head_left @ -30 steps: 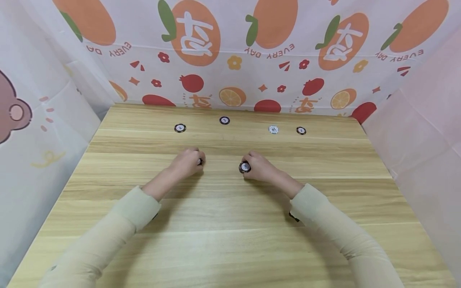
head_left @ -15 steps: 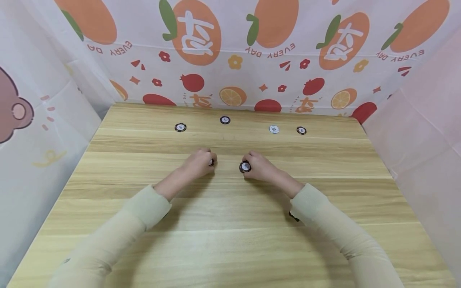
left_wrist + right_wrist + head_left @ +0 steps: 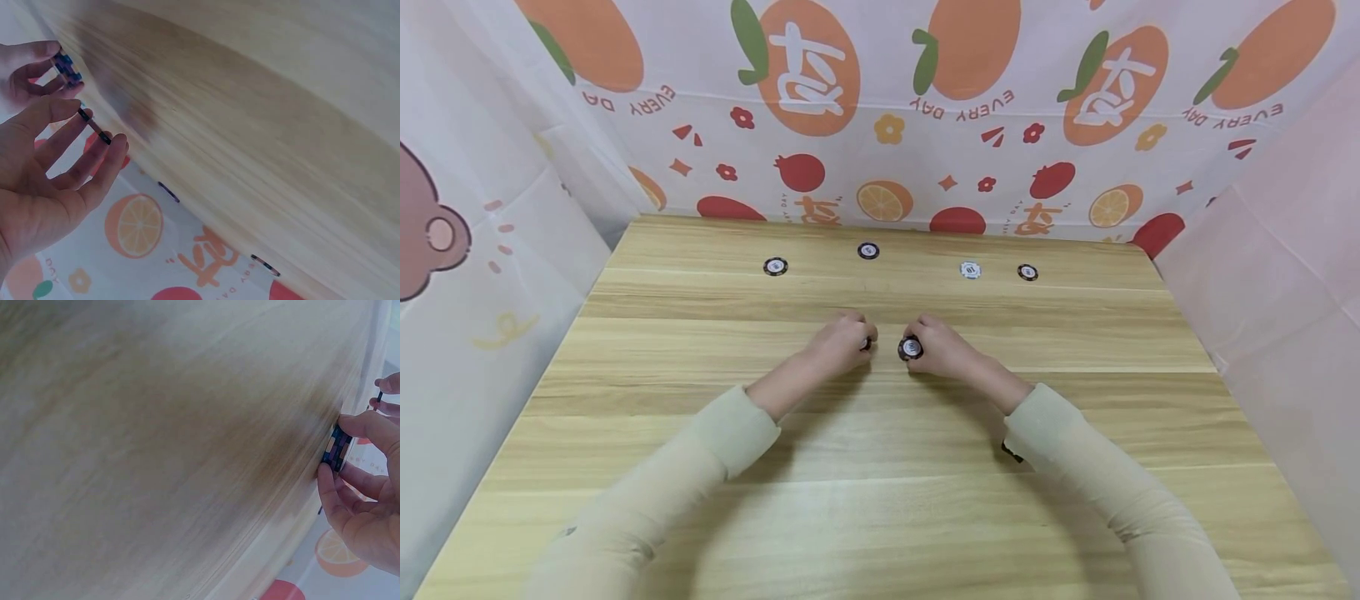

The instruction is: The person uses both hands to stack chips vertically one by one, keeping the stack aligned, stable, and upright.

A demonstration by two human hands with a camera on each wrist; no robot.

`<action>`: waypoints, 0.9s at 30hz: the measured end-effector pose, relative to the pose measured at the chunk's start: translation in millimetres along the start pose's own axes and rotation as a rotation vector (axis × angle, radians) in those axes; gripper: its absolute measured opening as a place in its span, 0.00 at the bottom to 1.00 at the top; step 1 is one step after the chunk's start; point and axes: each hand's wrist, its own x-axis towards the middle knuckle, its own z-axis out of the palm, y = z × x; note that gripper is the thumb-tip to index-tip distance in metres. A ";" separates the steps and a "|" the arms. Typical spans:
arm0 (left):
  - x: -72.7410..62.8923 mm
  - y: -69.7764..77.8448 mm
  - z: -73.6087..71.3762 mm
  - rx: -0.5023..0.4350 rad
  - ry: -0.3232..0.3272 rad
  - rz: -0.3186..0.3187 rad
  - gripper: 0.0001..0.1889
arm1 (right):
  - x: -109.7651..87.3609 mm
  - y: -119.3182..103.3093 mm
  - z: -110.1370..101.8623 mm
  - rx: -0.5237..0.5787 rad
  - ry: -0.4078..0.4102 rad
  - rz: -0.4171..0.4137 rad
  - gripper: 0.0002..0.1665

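Centre-frame, left hand [image 3: 841,342] pinched a chip [image 3: 96,127] by its rim; right hand [image 3: 942,347] gripped a stack [image 3: 911,347]. I judged level, light pressure best.

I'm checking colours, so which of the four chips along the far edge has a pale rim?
The third chip from the left is white-rimmed; the other three have dark rims.

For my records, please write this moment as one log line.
left hand: pinches one chip | right hand: holds chip stack | table: four flat chips near far edge
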 end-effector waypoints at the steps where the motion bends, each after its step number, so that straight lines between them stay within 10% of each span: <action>1: 0.8 1.2 0.5 0.000 0.001 0.007 0.08 | -0.2 0.0 0.0 0.001 0.001 -0.001 0.22; 27: 18.3 23.9 11.9 -0.009 -0.004 0.060 0.04 | -0.9 1.0 -1.2 0.006 0.008 -0.028 0.23</action>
